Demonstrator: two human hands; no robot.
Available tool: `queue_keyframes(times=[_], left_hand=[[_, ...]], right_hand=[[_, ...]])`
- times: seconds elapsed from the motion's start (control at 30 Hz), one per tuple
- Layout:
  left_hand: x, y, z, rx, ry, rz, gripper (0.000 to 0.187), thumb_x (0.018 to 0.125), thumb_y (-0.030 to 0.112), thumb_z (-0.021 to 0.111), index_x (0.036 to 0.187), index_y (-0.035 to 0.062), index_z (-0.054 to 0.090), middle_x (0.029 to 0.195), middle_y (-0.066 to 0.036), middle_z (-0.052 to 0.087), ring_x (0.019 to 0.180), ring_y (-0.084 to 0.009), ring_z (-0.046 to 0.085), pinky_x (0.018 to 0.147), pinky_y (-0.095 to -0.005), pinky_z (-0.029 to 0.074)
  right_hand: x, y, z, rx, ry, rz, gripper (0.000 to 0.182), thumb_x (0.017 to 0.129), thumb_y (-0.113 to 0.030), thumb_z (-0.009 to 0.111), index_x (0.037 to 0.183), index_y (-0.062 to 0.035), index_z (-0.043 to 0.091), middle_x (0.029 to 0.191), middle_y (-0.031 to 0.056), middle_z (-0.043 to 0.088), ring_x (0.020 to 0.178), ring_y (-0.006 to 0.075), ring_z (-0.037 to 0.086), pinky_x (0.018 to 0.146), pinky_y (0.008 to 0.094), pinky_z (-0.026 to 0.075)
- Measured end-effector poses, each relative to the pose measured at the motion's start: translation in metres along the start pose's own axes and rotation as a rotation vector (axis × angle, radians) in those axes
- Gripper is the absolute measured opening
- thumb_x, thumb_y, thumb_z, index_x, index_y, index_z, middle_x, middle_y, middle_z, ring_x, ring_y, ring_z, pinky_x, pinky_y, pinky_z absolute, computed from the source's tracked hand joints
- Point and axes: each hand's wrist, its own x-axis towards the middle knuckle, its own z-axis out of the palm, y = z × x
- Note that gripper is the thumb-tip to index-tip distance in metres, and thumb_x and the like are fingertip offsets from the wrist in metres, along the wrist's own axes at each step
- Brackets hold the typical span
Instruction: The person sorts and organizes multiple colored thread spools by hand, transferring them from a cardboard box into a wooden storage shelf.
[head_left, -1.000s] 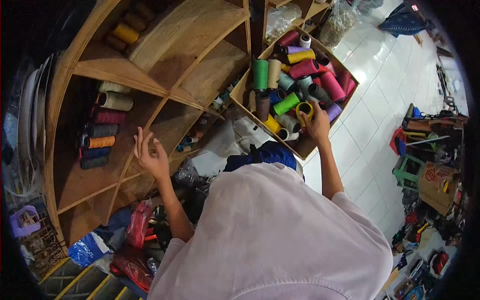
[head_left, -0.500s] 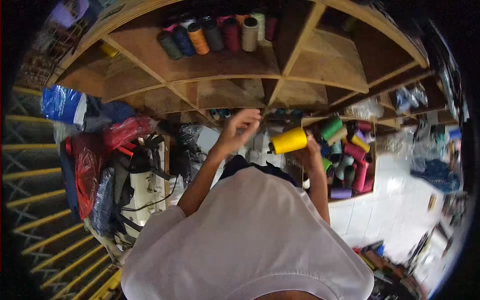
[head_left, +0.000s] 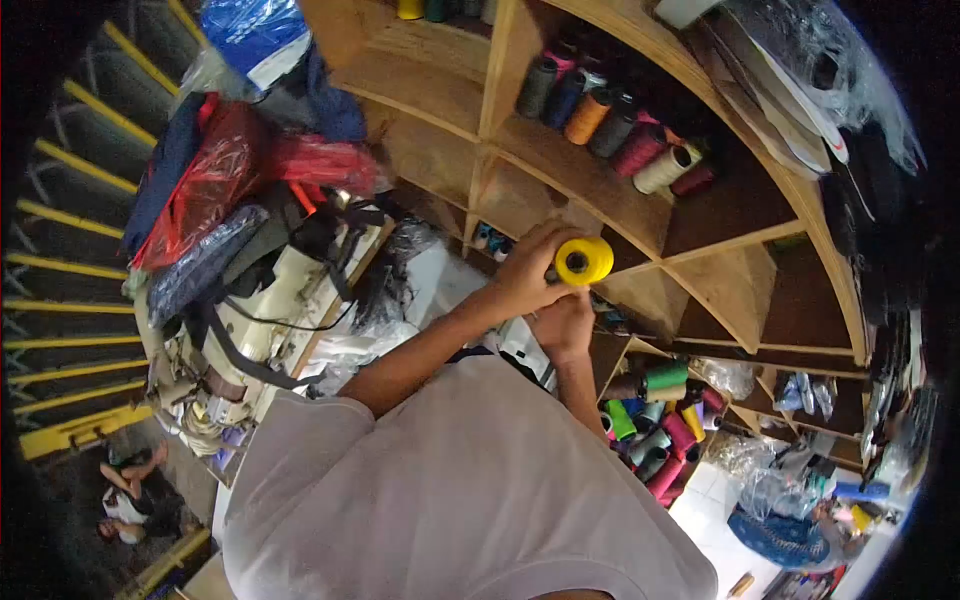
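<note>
A yellow thread spool [head_left: 590, 259] is seen end-on, its dark core facing the camera, in front of the wooden shelf [head_left: 560, 175]. My left hand [head_left: 530, 270] has its fingers wrapped against the spool's left side. Just below it, my right hand [head_left: 565, 325] is closed close under the spool; what its fingers hold, if anything, is hidden. Orange [head_left: 587, 116], cream [head_left: 662, 170] and other dark and pink spools stand in a shelf compartment above.
A box of mixed thread spools [head_left: 665, 440] lies at the lower right. Plastic-wrapped red garments [head_left: 215, 185] and a sewing machine [head_left: 270, 310] are on the left. Beyond the yellow bars [head_left: 75, 343], a person [head_left: 130, 500] is visible at the lower left. A blue woven item [head_left: 780, 540] lies lower right.
The view has swung round. My left hand has closed on the yellow spool, which has turned from sideways to end-on. My right hand has moved in beneath it.
</note>
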Motion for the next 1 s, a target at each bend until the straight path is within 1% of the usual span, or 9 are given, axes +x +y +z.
queue_keyframes(times=[0.13,0.27,0.33,0.53,0.6,0.63,0.77,0.9,1.0], left_hand=[[0.05,-0.01,0.04,0.13,0.064,0.151,0.058,0.07,0.028,0.084,0.115,0.0023,0.058,0.113,-0.016,0.06,0.107,-0.0378,0.059,0.09,-0.0453,0.048],[0.089,-0.011,0.069,0.229,-0.024,0.093,0.066,0.069,0.037,0.082,0.119,0.0019,0.056,0.114,-0.017,0.058,0.104,-0.0395,0.059,0.088,-0.049,0.047],[0.099,-0.021,0.089,0.378,0.026,0.117,0.066,0.068,0.038,0.082,0.117,0.0019,0.057,0.114,-0.017,0.057,0.101,-0.0393,0.06,0.084,-0.0485,0.047],[0.116,-0.033,0.122,0.19,0.1,0.124,0.061,0.068,0.031,0.088,0.114,0.0028,0.059,0.106,-0.017,0.059,0.099,-0.0382,0.063,0.081,-0.0449,0.052],[0.112,-0.041,0.127,-0.011,0.137,0.07,0.054,0.068,0.022,0.089,0.107,0.0019,0.058,0.102,-0.017,0.059,0.096,-0.035,0.063,0.074,-0.043,0.054],[0.111,-0.031,0.12,0.083,0.159,0.101,0.049,0.067,0.017,0.089,0.1,0.0023,0.056,0.103,-0.016,0.059,0.087,-0.0323,0.063,0.066,-0.0415,0.053],[0.119,-0.039,0.121,0.16,0.115,0.156,0.036,0.073,0.015,0.084,0.092,0.0001,0.058,0.088,-0.017,0.062,0.071,-0.031,0.064,0.063,-0.0403,0.051],[0.126,-0.048,0.127,0.141,0.124,0.124,0.029,0.077,0.013,0.081,0.091,-0.0007,0.06,0.084,-0.017,0.064,0.072,-0.0313,0.065,0.064,-0.0406,0.051],[0.13,-0.05,0.131,0.14,0.177,0.13,0.024,0.079,0.01,0.078,0.094,-0.0006,0.062,0.086,-0.017,0.065,0.077,-0.0347,0.066,0.065,-0.0418,0.051]], right_hand=[[0.001,0.012,-0.049,0.031,0.29,0.089,0.046,0.099,-0.052,0.046,0.132,-0.0215,0.053,0.135,0.0047,0.052,0.122,0.0283,0.048,0.104,0.0475,0.036],[-0.019,0.018,-0.118,-0.021,0.625,0.045,0.039,0.1,-0.039,0.047,0.134,-0.0211,0.052,0.143,0.0054,0.048,0.127,0.0261,0.048,0.103,0.0463,0.039],[-0.031,0.011,-0.14,0.081,0.648,-0.056,0.037,0.098,-0.035,0.052,0.133,-0.023,0.055,0.138,0.0042,0.05,0.127,0.0243,0.046,0.103,0.0451,0.037],[-0.057,0.003,-0.215,0.151,0.583,-0.159,0.033,0.095,-0.035,0.057,0.126,-0.0241,0.057,0.122,0.0022,0.053,0.115,0.0224,0.05,0.097,0.0416,0.04],[-0.065,0.003,-0.193,0.226,0.805,-0.183,0.025,0.094,-0.036,0.053,0.11,-0.0205,0.062,0.097,-0.001,0.061,0.095,0.0227,0.054,0.083,0.0384,0.044],[-0.067,0.003,-0.198,0.238,0.696,-0.177,0.025,0.094,-0.035,0.05,0.111,-0.0211,0.061,0.101,-0.0005,0.059,0.095,0.0226,0.054,0.081,0.038,0.044],[-0.059,0.008,-0.196,0.239,0.8,-0.134,0.025,0.095,-0.035,0.05,0.113,-0.0208,0.061,0.106,0.0005,0.059,0.104,0.0219,0.054,0.085,0.0381,0.044],[-0.051,0.01,-0.206,0.183,0.739,-0.106,0.031,0.096,-0.038,0.052,0.122,-0.0226,0.059,0.124,0.0028,0.056,0.114,0.024,0.052,0.096,0.0424,0.043],[-0.049,0.005,-0.203,0.176,0.725,-0.103,0.032,0.096,-0.038,0.052,0.123,-0.0222,0.059,0.123,0.0024,0.056,0.114,0.0248,0.053,0.096,0.0424,0.043]])
